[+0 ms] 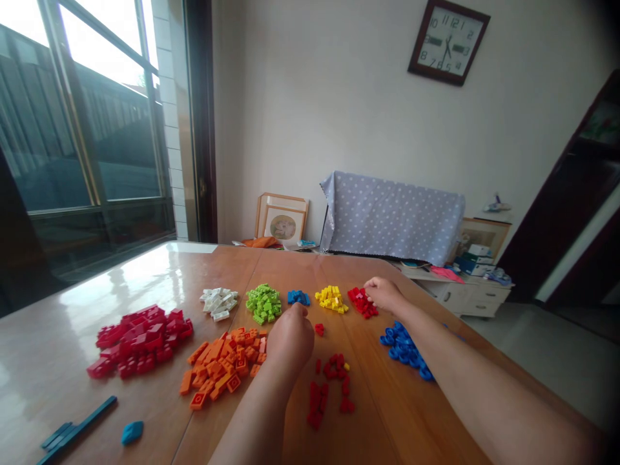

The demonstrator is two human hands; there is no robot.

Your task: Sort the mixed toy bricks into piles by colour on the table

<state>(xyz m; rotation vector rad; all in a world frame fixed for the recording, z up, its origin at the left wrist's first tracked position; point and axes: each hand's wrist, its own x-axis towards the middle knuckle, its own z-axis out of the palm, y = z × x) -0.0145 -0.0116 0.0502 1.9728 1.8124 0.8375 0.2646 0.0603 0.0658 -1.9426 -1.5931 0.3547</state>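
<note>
Apparently, colour ruled the layout of your bench (400, 413), probably so each kind stayed easy to pick. Your right hand (385, 296) was at the far red bricks (361, 301), fingertips drawn in; whether they pinched one, I couldn't tell. Your left hand (292, 336) stood just near of the small blue bricks (296, 297), fingers hidden, its grip unreadable. It covered the right edge of the orange bricks (220, 368); your right forearm (455, 361) partly hid the blue rounded pieces (403, 347).
</note>
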